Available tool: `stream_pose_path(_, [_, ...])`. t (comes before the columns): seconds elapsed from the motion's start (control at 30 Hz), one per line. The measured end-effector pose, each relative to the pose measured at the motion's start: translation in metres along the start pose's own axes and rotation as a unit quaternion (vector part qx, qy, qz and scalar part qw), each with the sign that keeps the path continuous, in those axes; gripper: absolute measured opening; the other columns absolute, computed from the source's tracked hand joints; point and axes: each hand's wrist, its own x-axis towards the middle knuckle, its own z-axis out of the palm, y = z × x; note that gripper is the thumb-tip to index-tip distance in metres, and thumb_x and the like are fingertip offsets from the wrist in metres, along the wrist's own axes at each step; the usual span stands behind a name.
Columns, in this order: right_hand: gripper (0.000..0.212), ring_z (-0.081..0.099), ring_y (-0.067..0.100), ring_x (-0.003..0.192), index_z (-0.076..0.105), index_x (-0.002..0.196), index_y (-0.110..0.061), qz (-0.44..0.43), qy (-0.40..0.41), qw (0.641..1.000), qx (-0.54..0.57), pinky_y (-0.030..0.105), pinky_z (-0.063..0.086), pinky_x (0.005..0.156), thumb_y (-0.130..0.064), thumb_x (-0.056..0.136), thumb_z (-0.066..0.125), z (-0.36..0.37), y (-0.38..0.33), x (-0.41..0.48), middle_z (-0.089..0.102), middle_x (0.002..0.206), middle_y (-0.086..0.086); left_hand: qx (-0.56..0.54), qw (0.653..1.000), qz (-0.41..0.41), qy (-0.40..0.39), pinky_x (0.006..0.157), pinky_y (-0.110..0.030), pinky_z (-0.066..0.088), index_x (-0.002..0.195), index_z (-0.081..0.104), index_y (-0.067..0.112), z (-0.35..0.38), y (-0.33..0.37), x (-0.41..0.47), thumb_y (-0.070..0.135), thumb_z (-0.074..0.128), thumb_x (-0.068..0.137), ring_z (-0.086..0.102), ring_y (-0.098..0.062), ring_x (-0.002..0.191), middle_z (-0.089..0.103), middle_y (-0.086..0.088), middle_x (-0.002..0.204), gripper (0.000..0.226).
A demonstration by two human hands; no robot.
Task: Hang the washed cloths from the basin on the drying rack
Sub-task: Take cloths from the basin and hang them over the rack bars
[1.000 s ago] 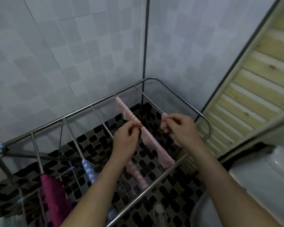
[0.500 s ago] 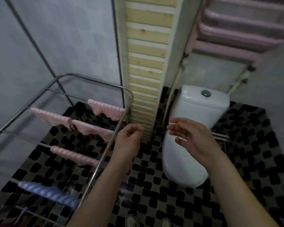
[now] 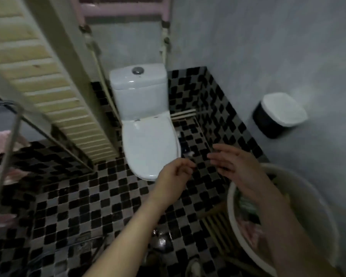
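Head view: both hands are empty, left hand [image 3: 173, 176] loosely curled, right hand [image 3: 231, 164] with fingers spread, just above the basin [image 3: 233, 198] of cloths [image 3: 248, 204]. Drying rack [image 3: 10, 140] stands left. Likely next: reach down and pick 1 cloth.

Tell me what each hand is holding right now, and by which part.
Nothing. The left hand is loosely curled and empty; the right hand is open and empty above the round cream plastic basin.

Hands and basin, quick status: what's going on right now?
Left hand empty, fingers loosely curled. Right hand open, empty, above the basin rim. Cloths lie in the basin; pink ones hang on the drying rack. Nothing in the way.
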Motion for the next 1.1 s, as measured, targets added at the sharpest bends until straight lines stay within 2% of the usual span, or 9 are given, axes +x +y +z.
stream_pose_path(0.07, [0.020,0.070,0.014,0.093,0.066,0.114,-0.022,0.016,0.031,0.999,0.019,0.025,0.056,0.075,-0.018,0.099,0.053,-0.036,0.024,-0.001,0.076,0.100,0.000,0.023,0.999,-0.005,-0.030,0.064,-0.012,0.045,0.097,0.064,0.022,0.037,-0.015,0.003,-0.006,0.043,0.094,0.058,-0.007,0.078,0.064,-0.001,0.092,0.035])
stream_pose_path(0.17, [0.022,0.065,0.020,0.107,0.066,0.117,-0.026,0.050,0.075,0.995,0.046,0.039,0.053,0.093,-0.021,0.098,0.055,-0.099,0.074,-0.011,0.070,0.116,0.002,0.093,0.990,-0.020,-0.105,0.085,-0.026,0.051,0.098,0.062,0.033,0.102,-0.042,0.008,0.004,0.045,0.096,0.061,-0.015,0.098,0.064,0.005,0.101,0.034])
stream_pose_path(0.33, [0.027,0.049,0.029,0.124,0.063,0.109,-0.051,0.093,0.128,0.982,-0.099,0.050,0.050,0.097,-0.046,0.082,0.059,-0.161,0.155,-0.020,0.040,0.141,-0.007,0.181,0.963,-0.051,-0.194,0.087,-0.031,0.052,0.111,0.066,0.023,0.176,-0.079,0.010,0.019,0.050,0.097,0.065,-0.018,0.099,0.069,0.001,0.107,0.022])
stream_pose_path(0.43, [0.026,0.046,0.027,0.125,0.062,0.119,-0.034,0.108,0.063,0.967,-0.220,0.044,0.040,0.104,-0.028,0.096,0.052,-0.173,0.189,-0.024,0.049,0.137,0.003,0.299,0.921,-0.043,-0.245,0.089,-0.027,0.049,0.115,0.067,0.017,0.212,-0.097,0.009,0.011,0.049,0.093,0.061,-0.020,0.105,0.067,-0.002,0.115,0.029])
stream_pose_path(0.57, [0.045,0.052,0.039,0.116,0.048,0.136,-0.015,0.119,0.055,0.952,-0.277,0.049,0.047,0.095,-0.006,0.093,0.052,-0.180,0.225,-0.022,0.052,0.130,0.016,0.451,0.836,0.005,-0.313,0.079,-0.037,0.056,0.099,0.071,0.011,0.245,-0.115,0.023,0.011,0.060,0.085,0.068,-0.026,0.090,0.072,-0.008,0.097,0.018])
stream_pose_path(0.83, [0.078,0.040,0.036,0.129,0.020,0.152,-0.034,0.029,0.077,0.914,-0.398,0.046,0.044,0.099,-0.017,0.089,0.061,-0.190,0.249,-0.012,0.042,0.143,0.014,0.574,0.741,0.029,-0.346,0.077,-0.036,0.049,0.103,0.064,0.005,0.282,-0.140,0.026,0.013,0.058,0.090,0.063,-0.033,0.098,0.068,-0.017,0.106,0.017])
stream_pose_path(0.9, [0.071,0.042,0.039,0.124,0.019,0.150,-0.042,0.048,0.071,0.901,-0.425,0.046,0.046,0.093,-0.027,0.093,0.058,-0.193,0.251,-0.004,0.043,0.136,0.016,0.564,0.762,0.045,-0.313,0.072,-0.033,0.050,0.097,0.068,0.007,0.279,-0.136,0.025,0.018,0.058,0.089,0.065,-0.030,0.091,0.070,-0.014,0.099,0.017])
stream_pose_path(1.0, [0.048,0.051,0.035,0.118,0.044,0.142,-0.035,0.073,0.093,0.888,-0.445,0.041,0.049,0.090,-0.030,0.095,0.054,-0.187,0.251,0.004,0.053,0.134,0.010,0.418,0.881,0.025,-0.219,0.067,-0.028,0.051,0.080,0.068,0.011,0.257,-0.118,0.024,0.023,0.056,0.089,0.064,-0.020,0.074,0.070,-0.006,0.079,0.020])
stream_pose_path(1.1, [0.021,0.057,0.034,0.081,0.070,0.086,-0.021,0.047,0.163,0.900,-0.401,0.035,0.044,0.068,-0.024,0.096,0.052,-0.179,0.248,0.003,0.063,0.087,0.013,0.104,0.983,-0.094,-0.123,0.058,-0.016,0.045,0.069,0.060,0.010,0.233,-0.098,0.022,0.017,0.052,0.097,0.056,-0.009,0.062,0.061,0.003,0.064,0.030])
